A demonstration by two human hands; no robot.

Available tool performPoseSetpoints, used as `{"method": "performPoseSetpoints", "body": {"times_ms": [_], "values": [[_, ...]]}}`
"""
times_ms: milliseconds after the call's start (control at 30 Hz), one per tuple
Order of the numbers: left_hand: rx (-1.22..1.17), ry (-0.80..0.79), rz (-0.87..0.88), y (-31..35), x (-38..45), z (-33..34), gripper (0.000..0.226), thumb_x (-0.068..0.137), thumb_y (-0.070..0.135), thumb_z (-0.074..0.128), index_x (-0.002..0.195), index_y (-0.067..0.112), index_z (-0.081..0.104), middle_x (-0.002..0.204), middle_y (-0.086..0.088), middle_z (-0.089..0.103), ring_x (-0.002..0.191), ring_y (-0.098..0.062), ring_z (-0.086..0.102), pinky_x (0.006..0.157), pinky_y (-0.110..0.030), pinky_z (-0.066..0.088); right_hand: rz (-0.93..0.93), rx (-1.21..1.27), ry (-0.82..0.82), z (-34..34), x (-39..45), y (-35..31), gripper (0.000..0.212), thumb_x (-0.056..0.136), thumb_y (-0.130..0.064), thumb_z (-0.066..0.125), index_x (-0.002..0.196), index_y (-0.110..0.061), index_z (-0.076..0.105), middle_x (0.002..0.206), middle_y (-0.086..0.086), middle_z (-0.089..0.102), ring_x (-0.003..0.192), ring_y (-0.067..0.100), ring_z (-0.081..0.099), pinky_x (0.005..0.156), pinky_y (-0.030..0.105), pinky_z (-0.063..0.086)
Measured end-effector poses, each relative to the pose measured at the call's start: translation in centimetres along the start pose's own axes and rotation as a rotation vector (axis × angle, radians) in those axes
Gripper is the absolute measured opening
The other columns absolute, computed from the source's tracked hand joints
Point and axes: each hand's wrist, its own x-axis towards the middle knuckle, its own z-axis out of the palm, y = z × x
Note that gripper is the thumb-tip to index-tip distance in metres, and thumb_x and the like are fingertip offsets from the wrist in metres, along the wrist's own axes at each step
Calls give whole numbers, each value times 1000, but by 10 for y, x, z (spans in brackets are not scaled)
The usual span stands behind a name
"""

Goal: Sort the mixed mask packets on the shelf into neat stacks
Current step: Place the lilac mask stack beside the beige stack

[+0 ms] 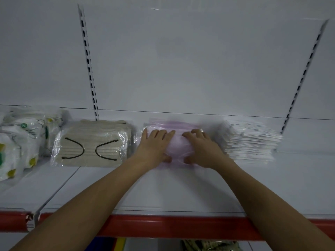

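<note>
While squaring up: both my hands press flat, fingers spread, on the soft pink stack of plastic-wrapped mask packets (178, 142) between them.
Left hand (155, 146): thumb at near edge.
Right hand (203, 149): likewise.
Next: probably nudge edges flush.
Count: four piles; beige stack (92, 144) left, white stack (252, 140) right, loose white heap (20, 138) far left.

Only one mark can be made out, a green ring enclosing what seems to be the number 10, printed on a white mask packet (23, 126) at the shelf's far left, while printing on the other packets is too blurred to be read.
</note>
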Motion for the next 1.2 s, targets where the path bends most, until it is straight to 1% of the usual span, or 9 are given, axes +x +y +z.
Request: {"method": "performPoseSetpoints", "body": {"times_ms": [133,300,433,533,667,900,1033,1100,1200], "values": [[127,239,52,-1,16,4,103,73,54,77,156,21,27,147,-8,46,134,-28,46,116,-59,24,51,-112,207,0,10,-4,76,77,-44,74,140,-25,35,143,5,34,129,33,39,92,48,48],[62,26,126,-13,6,16,114,80,77,53,156,27,-15,167,-3,-1,154,-23,-3,119,-59,-6,71,70,61,6,2,5,95,72,-48,79,147,-31,24,155,1,18,140,32,23,106,55,39],[122,181,125,-19,10,14,118,75,62,71,158,26,-3,164,-9,19,153,-30,14,117,-64,3,138,392,176,-6,9,0,107,71,-55,81,153,-31,17,161,3,9,149,26,12,117,52,26],[118,128,65,-16,9,13,111,82,60,65,157,31,-11,166,-6,5,154,-27,0,116,-62,-7,390,830,335,-7,20,-3,79,91,-49,61,152,-15,24,156,11,26,141,29,31,116,43,29],[29,113,58,-15,5,12,111,79,69,60,155,37,-14,167,-2,3,154,-23,-3,119,-59,-8,683,1235,302,3,38,1,62,98,-48,46,140,-2,44,134,12,55,118,31,55,102,39,44],[-4,71,88,-24,9,10,103,82,72,56,156,39,-8,165,0,8,153,-20,5,121,-55,-4,641,1375,238,18,43,7,51,93,-58,47,113,-15,67,106,6,70,93,24,66,79,33,54],[-16,101,96,-25,8,12,106,79,72,60,156,39,-6,166,0,11,153,-21,8,122,-54,-4,565,1352,222,23,45,8,64,86,-66,44,122,-16,63,114,7,69,102,25,66,96,42,53],[-25,129,95,-24,7,17,109,75,75,59,156,39,-4,166,-1,12,153,-22,9,121,-55,-4,580,1367,229,26,41,11,66,84,-66,45,123,-16,62,113,6,69,100,23,66,93,39,53],[-55,180,79,-26,7,16,112,63,87,38,157,38,4,164,-1,20,152,-22,15,120,-54,-4,545,1256,394,17,38,15,43,97,-52,46,116,-15,56,100,3,64,88,15,60,77,30,49]]}}
